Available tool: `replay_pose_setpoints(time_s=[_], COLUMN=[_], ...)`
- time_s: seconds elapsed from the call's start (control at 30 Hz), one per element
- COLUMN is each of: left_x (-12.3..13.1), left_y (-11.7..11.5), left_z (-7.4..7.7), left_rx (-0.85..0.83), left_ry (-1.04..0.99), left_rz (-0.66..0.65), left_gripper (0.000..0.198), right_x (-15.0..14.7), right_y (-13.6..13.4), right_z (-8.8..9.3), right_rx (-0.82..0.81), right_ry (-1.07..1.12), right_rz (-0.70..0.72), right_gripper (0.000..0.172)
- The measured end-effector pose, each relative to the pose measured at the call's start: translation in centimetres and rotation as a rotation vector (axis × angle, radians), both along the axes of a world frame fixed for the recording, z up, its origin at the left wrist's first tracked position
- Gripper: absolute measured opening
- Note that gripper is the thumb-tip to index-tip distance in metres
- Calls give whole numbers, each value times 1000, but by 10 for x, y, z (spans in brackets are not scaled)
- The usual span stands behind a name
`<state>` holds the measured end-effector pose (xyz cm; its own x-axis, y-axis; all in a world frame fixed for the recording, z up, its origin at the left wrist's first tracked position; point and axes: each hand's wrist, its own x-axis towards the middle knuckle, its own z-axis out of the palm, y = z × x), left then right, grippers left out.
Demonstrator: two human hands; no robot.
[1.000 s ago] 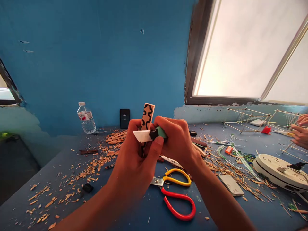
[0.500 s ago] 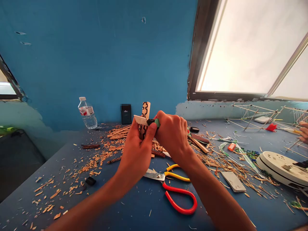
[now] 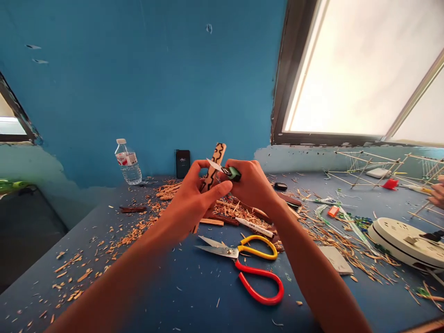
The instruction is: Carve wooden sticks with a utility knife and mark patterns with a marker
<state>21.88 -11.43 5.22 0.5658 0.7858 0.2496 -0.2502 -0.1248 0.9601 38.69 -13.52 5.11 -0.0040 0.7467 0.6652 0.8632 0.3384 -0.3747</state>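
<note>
My left hand [image 3: 194, 192] is closed round a flat strip of wood [image 3: 218, 153] marked with wavy black lines, tilted slightly to the right. A green-handled utility knife [image 3: 233, 173] is gripped in my right hand [image 3: 251, 182], its pale blade [image 3: 214, 164] lying across the strip's face. Both hands meet above the table, and part of the strip is hidden behind my left fingers. Below them on the table lie scissors [image 3: 229, 252] with one yellow and one red handle, blades parted. A white marker pen [image 3: 255, 226] rests just beyond the scissors.
Wood shavings [image 3: 138, 226] litter the blue table [image 3: 194, 296]. A water bottle [image 3: 127, 162] and a black box-like object [image 3: 182, 163] stand at the back. Right are a round power strip [image 3: 411, 240], stick frames [image 3: 367, 169] and another person's hand [image 3: 437, 193].
The wood strip has tilted to the right and my left hand has shifted its grip. The knife has turned in my right hand, so its blade slants up to the left.
</note>
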Motion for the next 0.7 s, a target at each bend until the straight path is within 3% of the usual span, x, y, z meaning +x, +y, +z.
replay_pose_setpoints(time_s=[0.07,0.17,0.23,0.3,0.37,0.53,0.7], left_x=[-10,-20,-24,-27,-31,-37,-39], left_y=[1,3,3,0,-5,-9,-1], left_z=[7,11,12,13,15,20,23], left_rx=[21,98,254,441,523,469,391], left_ry=[-24,2,87,166,212,111,71], left_rz=[-17,-22,4,65,90,44,62], left_gripper=[44,24,15,17,21,18,18], right_x=[8,15,15,13,9,1,4], right_y=[-9,-25,-32,-35,-35,-32,-33], right_z=[7,14,17,17,17,14,13], right_rx=[-25,-73,-103,-100,-41,55,49], right_ry=[62,152,229,312,363,482,568], right_rz=[150,311,427,544,641,756,771], right_gripper=[32,25,21,20,21,16,20])
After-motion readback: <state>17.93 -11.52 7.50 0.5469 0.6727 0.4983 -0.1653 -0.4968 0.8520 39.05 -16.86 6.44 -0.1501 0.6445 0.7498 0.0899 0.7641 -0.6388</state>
